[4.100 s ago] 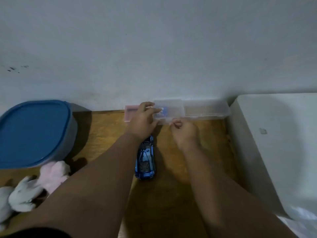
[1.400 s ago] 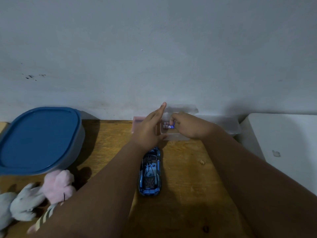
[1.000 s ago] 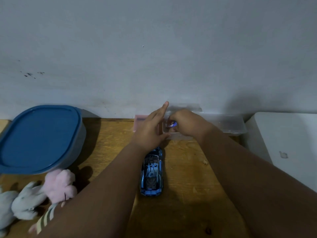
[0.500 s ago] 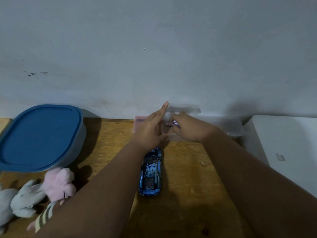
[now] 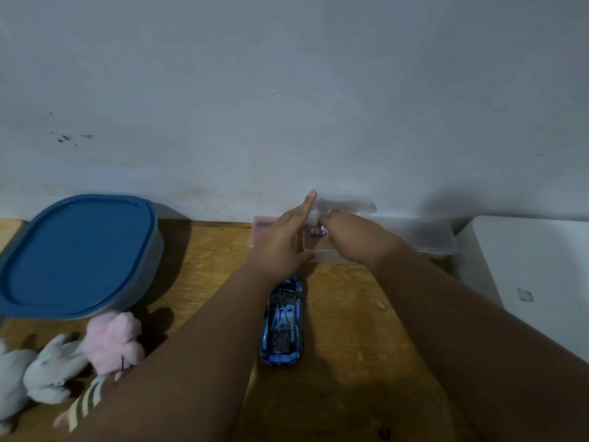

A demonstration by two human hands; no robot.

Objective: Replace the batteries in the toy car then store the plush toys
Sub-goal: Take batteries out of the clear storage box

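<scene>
A blue toy car [image 5: 283, 323] lies on the wooden table [image 5: 347, 339], nose toward the wall. Behind it a clear plastic organiser box [image 5: 420, 237] stands against the wall with one lid [image 5: 344, 204] raised. My left hand [image 5: 282, 240] rests flat against the box's left side, fingers straight. My right hand [image 5: 353, 236] reaches into the opened compartment, fingertips pinching a small battery [image 5: 318, 230]. Pink [image 5: 113, 341] and grey plush toys [image 5: 52, 374] lie at the lower left.
A large container with a blue lid [image 5: 76, 253] stands at the left, shut. A white block [image 5: 535, 282] borders the table on the right. A small crumb [image 5: 380, 305] lies to the right of the car. The wall runs right behind the box.
The compartment lid has been lifted since the oldest frame. My right hand went into the compartment and took hold of a small battery; over the last second it has barely shifted.
</scene>
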